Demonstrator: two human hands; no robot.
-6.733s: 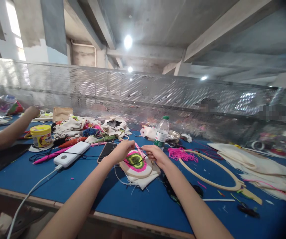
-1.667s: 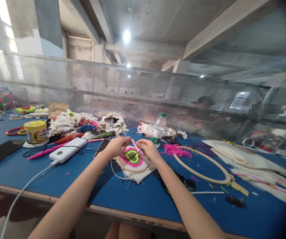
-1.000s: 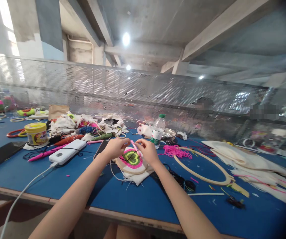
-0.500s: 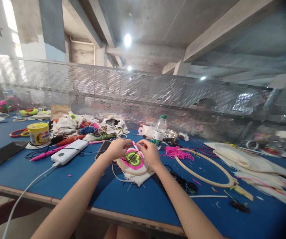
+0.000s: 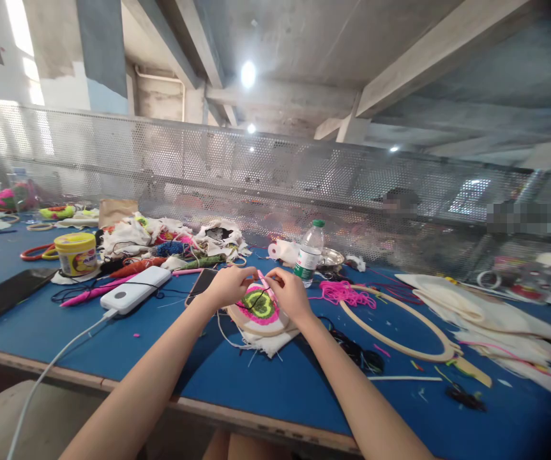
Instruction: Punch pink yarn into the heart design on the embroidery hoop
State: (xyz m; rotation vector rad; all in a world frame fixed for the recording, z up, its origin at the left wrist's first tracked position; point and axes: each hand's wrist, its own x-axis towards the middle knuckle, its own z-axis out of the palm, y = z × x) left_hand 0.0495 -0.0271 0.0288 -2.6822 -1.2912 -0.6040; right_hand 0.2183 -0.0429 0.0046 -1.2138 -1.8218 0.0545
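Over an embroidery hoop (image 5: pixel 256 329), both of my hands are raised and close together. A pink punch needle (image 5: pixel 262 278) stands tilted between them, gripped in the closed fingers of my right hand (image 5: pixel 287 292). My left hand (image 5: pixel 230 285) pinches at its upper end; what lies between those fingertips is too small to make out. Dark yarn (image 5: pixel 255 306) hangs from the tool across the hoop. The white cloth (image 5: pixel 275 345) in the hoop bears a looped yarn pattern (image 5: pixel 258 305) in pink, dark green and bright yellow, partly hidden by my hands.
A green-capped bottle (image 5: pixel 309 255) stands behind my right hand, near tangled pink yarn (image 5: pixel 347 294) and a larger bare hoop (image 5: pixel 400 345). To the left lie a white power bank (image 5: pixel 136 291), a yellow tub (image 5: pixel 76 254) and a black phone (image 5: pixel 9 297). A perforated metal screen (image 5: pixel 237 172) runs behind.
The view has shifted slightly. My hands stay together over the hoop with the pink punch needle between them; their pose is nearly the same.
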